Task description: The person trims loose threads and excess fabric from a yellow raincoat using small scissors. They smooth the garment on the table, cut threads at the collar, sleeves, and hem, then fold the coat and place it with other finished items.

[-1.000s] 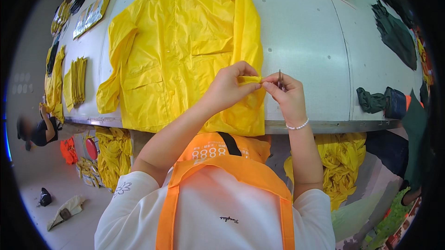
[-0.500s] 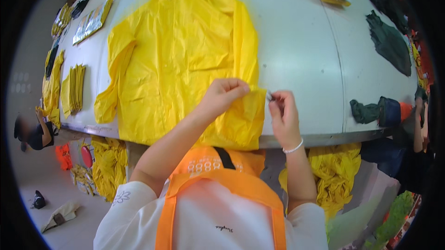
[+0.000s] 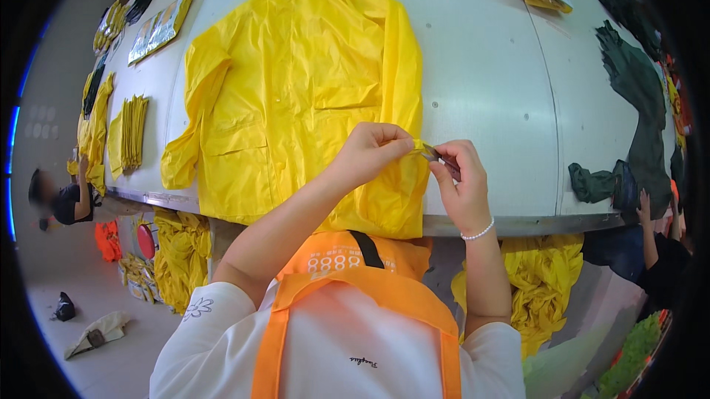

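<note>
A yellow raincoat (image 3: 296, 103) lies spread out on the pale table, collar away from me and hem at the near edge. My left hand (image 3: 377, 151) pinches a bit of the coat's yellow fabric near its lower right side, at what looks like the sleeve end. Close by, my right hand (image 3: 462, 177) is closed around small thread snips (image 3: 431, 153). The blades reach the pinched fabric. Their handles are mostly hidden in my fingers.
Stacked folded yellow garments (image 3: 128, 136) and a silvery package (image 3: 161, 28) lie at left. Dark green garments (image 3: 636, 96) are at right, where a co-worker's hand (image 3: 643, 207) rests. Yellow heaps (image 3: 543, 288) sit below the table edge (image 3: 518, 227). Another person (image 3: 70, 199) stands far left.
The snips now meet the fabric pinched in my left hand, and the loose sleeve end no longer spreads out toward my right hand. At right, the dark green garment has been stretched out longer.
</note>
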Motion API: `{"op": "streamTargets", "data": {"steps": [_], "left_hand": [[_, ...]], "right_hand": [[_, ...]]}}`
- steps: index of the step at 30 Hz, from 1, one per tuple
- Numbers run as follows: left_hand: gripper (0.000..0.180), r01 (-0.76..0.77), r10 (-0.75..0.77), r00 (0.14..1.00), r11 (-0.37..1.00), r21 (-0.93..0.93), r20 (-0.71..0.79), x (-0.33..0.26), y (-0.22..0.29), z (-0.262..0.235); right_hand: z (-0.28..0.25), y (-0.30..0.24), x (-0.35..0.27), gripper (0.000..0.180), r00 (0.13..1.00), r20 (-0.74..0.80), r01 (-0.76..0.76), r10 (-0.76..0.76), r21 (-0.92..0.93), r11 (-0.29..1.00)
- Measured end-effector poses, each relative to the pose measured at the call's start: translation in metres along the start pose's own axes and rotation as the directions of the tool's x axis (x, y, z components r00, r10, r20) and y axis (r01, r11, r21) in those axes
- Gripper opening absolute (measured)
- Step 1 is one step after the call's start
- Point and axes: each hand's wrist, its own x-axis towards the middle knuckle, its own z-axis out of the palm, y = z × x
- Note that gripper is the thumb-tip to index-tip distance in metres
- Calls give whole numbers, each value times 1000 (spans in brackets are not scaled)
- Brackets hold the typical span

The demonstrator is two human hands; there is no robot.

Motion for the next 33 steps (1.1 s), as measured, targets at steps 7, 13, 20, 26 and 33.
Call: {"op": "streamTargets", "data": {"steps": [7, 13, 20, 26, 33], "left_hand": [[20, -9, 9, 999, 1000, -5, 31, -1, 1, 3], [19, -10, 9, 997, 1000, 12, 82, 0, -1, -1], [17, 73, -73, 993, 997, -3, 94, -2, 6, 1], [15, -57, 87, 984, 980, -189, 155, 1, 4, -11], [33, -273, 303, 941, 943, -192, 150, -1, 0, 23]], "right_hand": [[-5, -5, 2, 17, 998, 70, -2, 3, -20, 1000], [-6, 2, 6, 15, 991, 128, -57, 40, 134, 989], [-7, 10, 3, 17, 993, 114, -53, 37, 141, 989], [-13, 13, 7, 46, 882, 392, -373, 262, 239, 897], [5, 34, 28, 21, 755, -615, -45, 227, 297, 954]]}}
